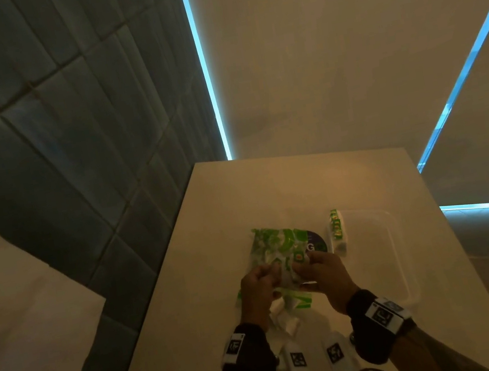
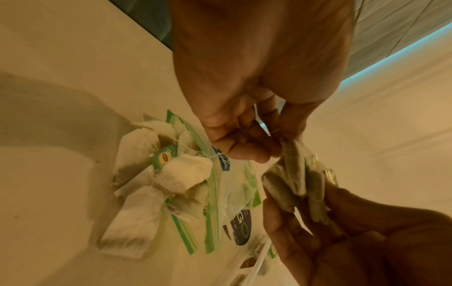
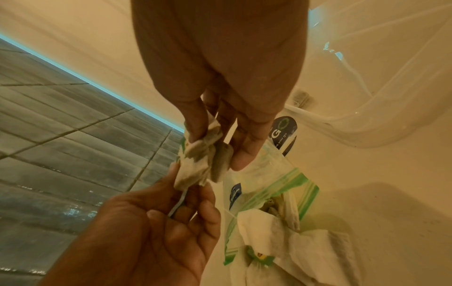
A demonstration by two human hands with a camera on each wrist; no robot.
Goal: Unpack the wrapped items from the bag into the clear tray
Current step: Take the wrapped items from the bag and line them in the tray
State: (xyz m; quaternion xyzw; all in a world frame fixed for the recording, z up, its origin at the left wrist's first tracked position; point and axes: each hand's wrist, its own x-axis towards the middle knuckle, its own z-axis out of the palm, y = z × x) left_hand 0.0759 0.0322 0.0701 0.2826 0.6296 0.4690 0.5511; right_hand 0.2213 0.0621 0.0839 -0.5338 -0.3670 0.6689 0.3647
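Both hands meet above a zip-top bag (image 1: 280, 246) that lies flat on the pale table (image 1: 301, 181), and between them hangs a small cluster of tea bags (image 3: 203, 160). The left hand (image 1: 256, 289) pinches the cluster from one side with curled fingertips and thumb; the right hand (image 1: 323, 276) pinches it from the other, thumb against forefinger. Held so from two sides, the cluster is probably being teased apart, since strings appear to tangle the bags, so that one item at a time can go across. The bag's mouth, edged with a green zip strip (image 2: 212, 193), faces the person, and a loose heap of white tea bags (image 2: 156, 178) spills from it onto the table, presumably to ease picking. The clear tray (image 1: 394, 257) stands just right of the bag, within short reach of the right hand; one wrapped item (image 1: 337, 231) with green print rests at its near-left rim. Most items thus appear still outside the tray. Legible marks are few: a dark label on the bag shows a large "G" (image 3: 277, 133) with small text reading partly "you go", and a green tag (image 2: 164, 157) among the heap carries a yellow-and-red oval logo whose lettering cannot be read.
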